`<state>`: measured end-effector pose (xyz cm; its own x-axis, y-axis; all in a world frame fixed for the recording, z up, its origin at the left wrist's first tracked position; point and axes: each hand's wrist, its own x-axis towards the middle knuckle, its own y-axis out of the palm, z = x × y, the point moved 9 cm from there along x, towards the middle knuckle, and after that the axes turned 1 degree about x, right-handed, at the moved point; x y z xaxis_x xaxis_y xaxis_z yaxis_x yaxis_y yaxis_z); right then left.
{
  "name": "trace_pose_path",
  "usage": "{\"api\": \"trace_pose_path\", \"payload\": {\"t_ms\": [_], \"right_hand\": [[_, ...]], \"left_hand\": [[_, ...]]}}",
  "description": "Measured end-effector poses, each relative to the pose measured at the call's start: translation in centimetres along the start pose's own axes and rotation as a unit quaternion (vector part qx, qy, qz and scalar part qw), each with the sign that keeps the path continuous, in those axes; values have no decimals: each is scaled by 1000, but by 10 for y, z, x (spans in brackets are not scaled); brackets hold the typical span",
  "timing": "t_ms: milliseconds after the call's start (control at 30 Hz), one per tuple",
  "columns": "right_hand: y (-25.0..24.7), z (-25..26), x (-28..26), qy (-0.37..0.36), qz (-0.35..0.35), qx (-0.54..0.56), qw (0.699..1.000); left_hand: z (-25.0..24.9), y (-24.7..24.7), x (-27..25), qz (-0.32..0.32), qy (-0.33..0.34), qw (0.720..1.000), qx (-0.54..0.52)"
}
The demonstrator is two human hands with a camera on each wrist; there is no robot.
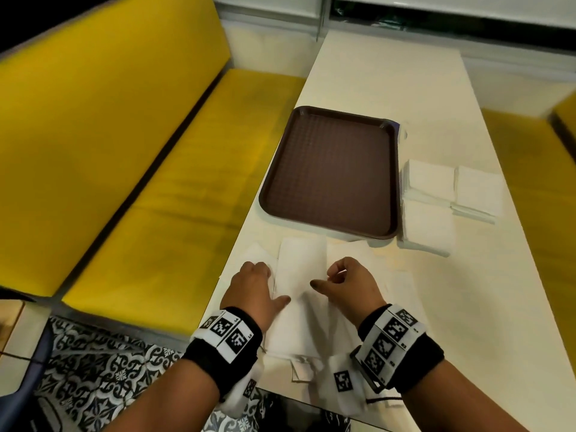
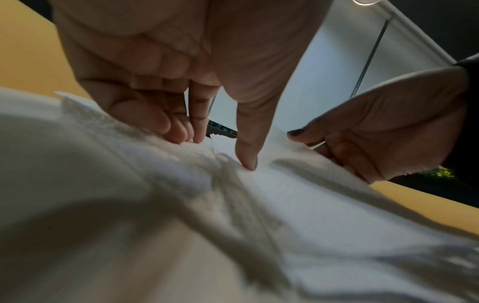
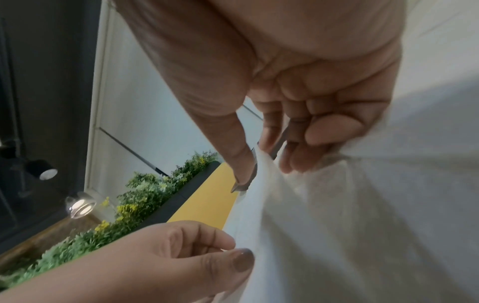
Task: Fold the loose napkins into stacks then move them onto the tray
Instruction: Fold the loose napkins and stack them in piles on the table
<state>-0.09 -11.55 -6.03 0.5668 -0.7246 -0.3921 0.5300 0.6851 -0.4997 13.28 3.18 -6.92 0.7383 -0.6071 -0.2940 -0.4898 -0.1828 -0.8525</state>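
Note:
A long white loose napkin (image 1: 300, 260) lies on the cream table's near end, with more loose napkins (image 1: 352, 249) spread under and beside it. My left hand (image 1: 276, 285) grips its left edge, thumb on top and fingers curled at the edge. In the left wrist view the left hand (image 2: 217, 150) bears down on the napkin (image 2: 285, 194). My right hand (image 1: 324, 279) pinches the right edge between thumb and forefinger, and the right wrist view shows that right hand (image 3: 255, 164) lifting the napkin (image 3: 337, 225). The brown tray (image 1: 330, 226) sits just beyond, holding nothing.
Three stacks of folded white napkins (image 1: 431, 182) sit right of the tray. The table (image 1: 389, 88) runs away from me between yellow bench seats (image 1: 156, 182) on the left and right. Patterned floor tiles (image 1: 109, 369) show at the lower left.

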Motion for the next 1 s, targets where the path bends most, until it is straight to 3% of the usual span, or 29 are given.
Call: {"api": "trace_pose_path", "payload": {"t_ms": [233,367,433,533,633,767,900,1000], "right_hand": [[1,6,-5,-22,23,13,999],[-8,13,-10,-38,46,103,993],[-12,20,-16,-32,78,194,977],[-25,33,-24,-42,109,262,958],[-44,39,-26,-56,83,252,962],[-75,31,-28,-66,-9,244,967],[-84,52,-44,-155,5,230,961],[-95,62,-51,-192,-18,218,957]], "left_hand": [[-2,0,1,7,25,1000,-3],[-9,-13,-1,-29,57,990,-122],[-15,-15,-3,-12,63,980,-190],[-23,-8,-5,48,38,929,-365],[-34,-19,-6,42,29,869,-492],[-55,-40,-11,7,91,864,-495],[-75,-62,-17,-33,145,859,-489],[-91,-72,-21,-18,169,858,-484]]}}
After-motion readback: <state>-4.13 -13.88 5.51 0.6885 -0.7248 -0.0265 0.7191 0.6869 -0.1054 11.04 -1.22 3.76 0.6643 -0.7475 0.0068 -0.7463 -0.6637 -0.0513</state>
